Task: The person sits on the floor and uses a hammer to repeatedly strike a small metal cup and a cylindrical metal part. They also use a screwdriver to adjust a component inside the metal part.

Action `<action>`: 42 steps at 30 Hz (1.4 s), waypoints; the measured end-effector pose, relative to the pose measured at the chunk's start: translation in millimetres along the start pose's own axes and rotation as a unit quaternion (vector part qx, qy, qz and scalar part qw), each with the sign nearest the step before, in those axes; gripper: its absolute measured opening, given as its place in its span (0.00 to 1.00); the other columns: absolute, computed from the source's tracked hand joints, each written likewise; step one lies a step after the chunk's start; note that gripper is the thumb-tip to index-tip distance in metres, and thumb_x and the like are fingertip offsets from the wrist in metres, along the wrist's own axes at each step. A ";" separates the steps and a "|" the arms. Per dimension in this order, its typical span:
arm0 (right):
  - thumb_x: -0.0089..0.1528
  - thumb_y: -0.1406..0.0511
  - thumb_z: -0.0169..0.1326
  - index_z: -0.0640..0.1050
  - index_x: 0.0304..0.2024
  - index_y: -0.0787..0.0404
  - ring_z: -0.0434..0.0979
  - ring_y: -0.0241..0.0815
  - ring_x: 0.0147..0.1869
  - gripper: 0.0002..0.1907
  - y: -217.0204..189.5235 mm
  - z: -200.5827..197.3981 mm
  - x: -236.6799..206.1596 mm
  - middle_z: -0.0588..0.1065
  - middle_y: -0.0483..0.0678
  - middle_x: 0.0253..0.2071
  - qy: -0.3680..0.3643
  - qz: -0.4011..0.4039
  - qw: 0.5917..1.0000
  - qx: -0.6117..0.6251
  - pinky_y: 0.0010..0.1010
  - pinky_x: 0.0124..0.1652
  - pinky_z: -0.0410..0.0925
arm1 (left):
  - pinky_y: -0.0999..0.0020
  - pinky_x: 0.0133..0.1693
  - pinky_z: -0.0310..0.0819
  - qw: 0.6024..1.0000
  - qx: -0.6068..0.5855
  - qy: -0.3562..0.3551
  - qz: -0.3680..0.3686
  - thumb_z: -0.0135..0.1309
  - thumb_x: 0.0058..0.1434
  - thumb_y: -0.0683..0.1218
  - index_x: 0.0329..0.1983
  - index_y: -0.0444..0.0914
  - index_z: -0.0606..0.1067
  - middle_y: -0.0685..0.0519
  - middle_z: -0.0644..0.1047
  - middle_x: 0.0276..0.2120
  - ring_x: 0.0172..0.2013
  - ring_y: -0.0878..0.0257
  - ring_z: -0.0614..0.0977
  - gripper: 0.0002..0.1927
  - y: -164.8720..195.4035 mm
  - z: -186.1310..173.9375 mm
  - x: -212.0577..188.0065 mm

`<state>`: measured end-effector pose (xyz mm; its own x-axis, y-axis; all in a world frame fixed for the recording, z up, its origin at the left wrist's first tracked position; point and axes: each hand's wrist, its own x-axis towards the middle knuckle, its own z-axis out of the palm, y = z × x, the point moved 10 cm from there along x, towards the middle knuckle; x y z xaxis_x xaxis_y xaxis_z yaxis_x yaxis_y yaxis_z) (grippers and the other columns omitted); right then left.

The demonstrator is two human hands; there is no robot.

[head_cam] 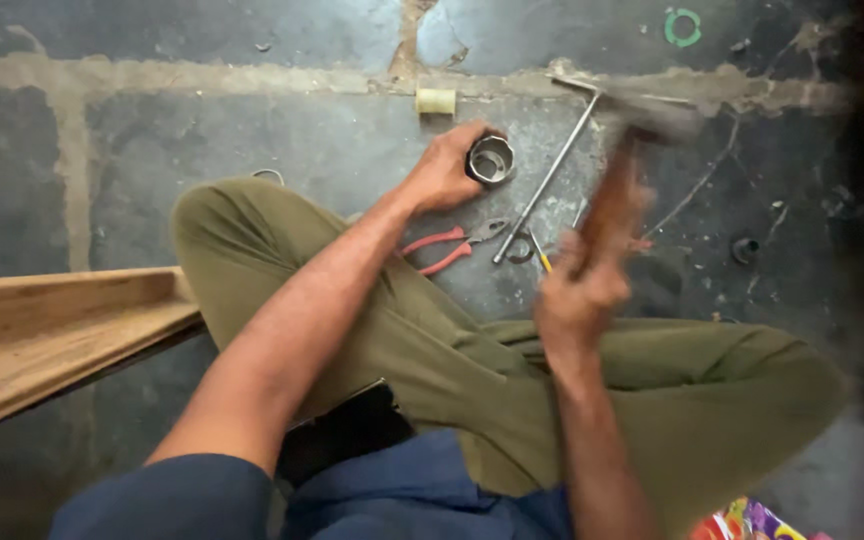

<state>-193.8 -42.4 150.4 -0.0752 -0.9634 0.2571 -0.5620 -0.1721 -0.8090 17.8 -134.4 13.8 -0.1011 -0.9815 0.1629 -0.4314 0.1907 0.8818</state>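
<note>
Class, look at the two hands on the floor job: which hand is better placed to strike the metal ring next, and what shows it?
The right hand: it grips the raised, motion-blurred hammer, whose head hangs near the metal ring. The left hand is busy steadying that ring on the floor.

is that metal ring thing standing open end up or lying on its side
Open end up. The metal ring sits flat on the floor, its hollow centre facing the camera, steadied by the left hand.
</note>
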 end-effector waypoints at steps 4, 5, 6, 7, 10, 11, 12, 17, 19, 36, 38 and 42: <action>0.70 0.60 0.54 0.58 0.77 0.51 0.80 0.69 0.45 0.35 18.5 53.7 0.7 0.78 0.67 0.46 -0.193 0.006 0.972 -0.137 0.51 0.39 0.71 | 0.59 0.50 0.77 1.000 0.012 -0.007 -0.017 0.66 0.53 0.43 0.54 0.38 0.75 0.43 0.81 0.47 0.49 0.48 0.83 0.24 -2.5 0.0 3.5; 0.70 0.60 0.54 0.58 0.77 0.50 0.80 0.69 0.45 0.35 23.6 51.5 0.1 0.79 0.67 0.46 -0.195 0.026 0.970 -0.142 0.51 0.39 0.71 | 0.58 0.51 0.77 1.000 0.014 -0.012 -0.013 0.65 0.52 0.42 0.54 0.38 0.75 0.43 0.81 0.47 0.50 0.48 0.83 0.24 -2.0 1.2 3.6; 0.70 0.60 0.53 0.58 0.77 0.49 0.81 0.68 0.45 0.35 26.7 48.1 0.4 0.79 0.67 0.45 -0.197 0.042 0.969 -0.146 0.51 0.39 0.71 | 0.58 0.51 0.76 1.000 0.014 -0.012 0.006 0.64 0.52 0.41 0.54 0.38 0.76 0.42 0.81 0.47 0.50 0.48 0.83 0.25 1.1 1.6 4.7; 0.72 0.61 0.52 0.57 0.78 0.51 0.81 0.68 0.45 0.34 16.8 38.9 3.4 0.78 0.67 0.49 -0.154 0.011 0.980 -0.125 0.51 0.40 0.71 | 0.59 0.51 0.76 1.000 0.016 -0.012 0.016 0.64 0.51 0.40 0.54 0.38 0.76 0.42 0.81 0.48 0.51 0.47 0.82 0.25 1.7 0.7 5.6; 0.76 0.63 0.48 0.53 0.78 0.52 0.81 0.66 0.53 0.30 -12.4 2.8 1.7 0.73 0.68 0.62 -0.052 -0.080 0.993 -0.063 0.46 0.48 0.72 | 0.60 0.51 0.77 0.999 -0.008 -0.027 -0.022 0.65 0.53 0.42 0.54 0.38 0.75 0.43 0.81 0.48 0.51 0.50 0.83 0.24 -8.0 7.0 1.6; 0.79 0.63 0.46 0.51 0.78 0.50 0.81 0.64 0.59 0.28 -22.3 -7.5 -0.2 0.68 0.69 0.68 -0.021 -0.115 0.993 -0.026 0.43 0.53 0.73 | 0.61 0.51 0.77 0.999 -0.012 -0.034 -0.039 0.66 0.54 0.42 0.54 0.38 0.75 0.44 0.81 0.48 0.50 0.52 0.84 0.23 -12.1 8.0 0.5; 0.80 0.63 0.45 0.51 0.78 0.49 0.81 0.63 0.62 0.28 -27.0 -9.5 -0.2 0.66 0.69 0.70 -0.004 -0.132 0.991 -0.017 0.42 0.55 0.74 | 0.61 0.52 0.77 0.999 -0.014 -0.032 -0.033 0.65 0.52 0.41 0.54 0.38 0.75 0.44 0.81 0.48 0.50 0.52 0.84 0.24 -11.3 7.7 -0.7; 0.74 0.59 0.52 0.56 0.78 0.48 0.80 0.66 0.52 0.32 12.4 40.5 2.5 0.75 0.69 0.52 -0.161 -0.003 0.975 -0.154 0.48 0.48 0.71 | 0.61 0.51 0.77 0.996 -0.034 -0.048 -0.066 0.64 0.51 0.40 0.55 0.39 0.75 0.45 0.82 0.47 0.50 0.53 0.84 0.25 -18.2 9.1 -0.7; 0.70 0.58 0.54 0.59 0.76 0.47 0.80 0.68 0.46 0.34 27.2 59.3 -5.5 0.79 0.66 0.44 -0.237 0.030 0.953 -0.187 0.51 0.42 0.70 | 0.60 0.52 0.77 0.997 -0.017 -0.058 -0.046 0.61 0.49 0.38 0.57 0.38 0.74 0.45 0.81 0.47 0.50 0.51 0.83 0.29 -14.2 11.7 -0.2; 0.70 0.64 0.53 0.58 0.78 0.51 0.81 0.66 0.49 0.35 -0.9 34.7 0.6 0.79 0.66 0.53 -0.134 -0.046 0.981 -0.130 0.47 0.44 0.72 | 0.59 0.49 0.77 0.999 -0.002 -0.017 -0.029 0.70 0.49 0.46 0.53 0.39 0.74 0.45 0.81 0.45 0.48 0.50 0.83 0.28 5.1 -0.5 -0.3; 0.70 0.63 0.54 0.57 0.77 0.52 0.80 0.67 0.44 0.35 20.2 47.8 -2.4 0.80 0.66 0.44 -0.208 0.044 0.963 -0.164 0.52 0.41 0.70 | 0.59 0.50 0.77 0.999 0.003 -0.024 -0.037 0.67 0.50 0.44 0.53 0.40 0.76 0.45 0.82 0.46 0.49 0.50 0.83 0.26 2.4 1.9 -1.2; 0.75 0.66 0.50 0.52 0.77 0.53 0.83 0.60 0.50 0.33 -23.1 1.7 5.0 0.74 0.68 0.54 -0.083 -0.071 0.989 -0.100 0.46 0.51 0.72 | 0.58 0.51 0.76 1.000 0.003 -0.015 -0.014 0.70 0.51 0.46 0.53 0.39 0.76 0.44 0.81 0.47 0.50 0.48 0.82 0.26 -1.7 4.8 -2.8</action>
<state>-179.8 -43.6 169.4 0.1426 -0.9557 0.2576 -0.7102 -0.2801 -0.6458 14.5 -131.9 9.7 -0.1156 -0.9854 0.1251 -0.4403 0.1637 0.8828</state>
